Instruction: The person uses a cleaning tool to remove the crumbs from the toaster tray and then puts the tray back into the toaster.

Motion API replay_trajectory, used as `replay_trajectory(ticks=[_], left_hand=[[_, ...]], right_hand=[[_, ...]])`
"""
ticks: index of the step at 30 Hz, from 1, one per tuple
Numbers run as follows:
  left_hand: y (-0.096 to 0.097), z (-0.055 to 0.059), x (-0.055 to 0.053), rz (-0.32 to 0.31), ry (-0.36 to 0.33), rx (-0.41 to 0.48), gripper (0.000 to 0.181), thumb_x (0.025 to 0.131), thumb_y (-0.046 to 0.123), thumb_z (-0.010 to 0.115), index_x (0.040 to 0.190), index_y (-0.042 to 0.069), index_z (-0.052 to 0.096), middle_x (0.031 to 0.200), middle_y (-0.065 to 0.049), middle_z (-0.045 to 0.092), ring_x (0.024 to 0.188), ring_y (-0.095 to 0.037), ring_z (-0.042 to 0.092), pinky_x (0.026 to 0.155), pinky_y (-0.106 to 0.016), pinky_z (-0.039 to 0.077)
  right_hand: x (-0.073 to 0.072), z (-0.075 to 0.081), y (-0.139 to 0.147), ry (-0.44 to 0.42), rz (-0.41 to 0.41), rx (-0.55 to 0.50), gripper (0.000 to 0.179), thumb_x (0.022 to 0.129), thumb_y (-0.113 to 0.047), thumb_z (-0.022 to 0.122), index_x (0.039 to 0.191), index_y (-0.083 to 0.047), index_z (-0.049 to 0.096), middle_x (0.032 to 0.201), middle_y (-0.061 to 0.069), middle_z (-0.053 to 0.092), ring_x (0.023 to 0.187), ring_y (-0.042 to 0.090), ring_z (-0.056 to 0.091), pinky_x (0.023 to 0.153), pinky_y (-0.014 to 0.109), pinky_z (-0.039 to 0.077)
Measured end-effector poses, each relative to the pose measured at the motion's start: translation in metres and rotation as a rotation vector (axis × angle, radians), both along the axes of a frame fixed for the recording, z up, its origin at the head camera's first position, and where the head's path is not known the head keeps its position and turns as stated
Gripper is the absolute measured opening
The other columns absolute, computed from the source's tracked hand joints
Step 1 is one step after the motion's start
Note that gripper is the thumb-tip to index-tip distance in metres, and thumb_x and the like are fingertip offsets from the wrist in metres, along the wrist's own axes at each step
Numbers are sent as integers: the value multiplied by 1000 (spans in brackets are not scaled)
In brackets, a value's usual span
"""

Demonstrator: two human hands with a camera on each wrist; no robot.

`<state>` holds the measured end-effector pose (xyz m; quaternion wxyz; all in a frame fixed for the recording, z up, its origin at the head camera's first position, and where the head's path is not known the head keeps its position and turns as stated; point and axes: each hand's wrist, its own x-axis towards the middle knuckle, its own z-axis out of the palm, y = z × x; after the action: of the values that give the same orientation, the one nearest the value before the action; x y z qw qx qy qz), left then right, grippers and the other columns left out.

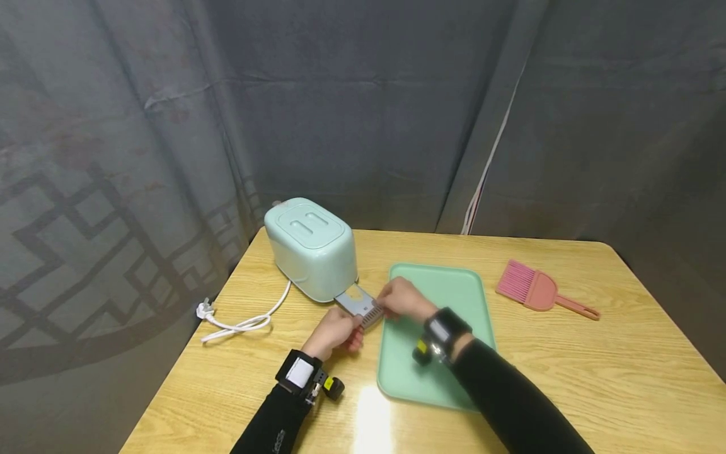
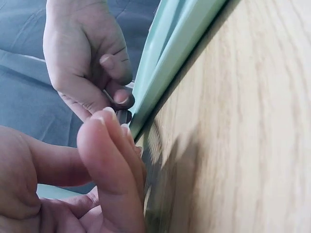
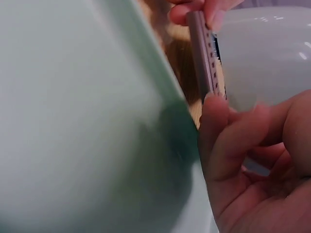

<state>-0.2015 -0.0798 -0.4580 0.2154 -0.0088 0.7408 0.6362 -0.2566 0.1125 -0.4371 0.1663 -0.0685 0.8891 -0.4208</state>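
A flat grey crumb tray (image 1: 360, 307) with slots along its outer end juts out low from the near end of the pale mint toaster (image 1: 312, 252). A yellowish patch shows on it close to the toaster. My left hand (image 1: 334, 331) pinches its near corner, and my right hand (image 1: 404, 299) pinches the corner on the other side, over the edge of the green tray (image 1: 478, 306). In the right wrist view, fingers of both hands grip opposite ends of the crumb tray's slotted front (image 3: 199, 48). The left wrist view mostly hides it behind my fingers (image 2: 108, 160).
A white power cord (image 1: 249, 325) with its plug (image 1: 205, 309) lies left of the toaster. Right of the green tray lies a pink brush with a dustpan-like head (image 1: 541, 293). A grey curtain (image 1: 363, 126) hangs behind the wooden table (image 1: 612, 372).
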Motion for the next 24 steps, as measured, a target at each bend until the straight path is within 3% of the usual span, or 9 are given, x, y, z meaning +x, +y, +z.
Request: replay_trajectory(ticks=[8,24], left_hand=[[-1,1,6,-34,17,-19,25,104,9,50,103,-13,63,70,-8,61,53,-11,56,50,-22,52],[-1,2,14,-94,60,-33,25,102,9,53,97,-11,65,70,-9,63,52,-11,57,50,-23,53]], right_hand=[[3,-3,10,5,85,8,12,96,-19,69,92,-10,75,73,5,69,54,15,57,50,26,47],[11,-10,29,-79,142,-171,12,96,-18,69,99,-7,75,80,9,72,68,22,68,66,35,58]])
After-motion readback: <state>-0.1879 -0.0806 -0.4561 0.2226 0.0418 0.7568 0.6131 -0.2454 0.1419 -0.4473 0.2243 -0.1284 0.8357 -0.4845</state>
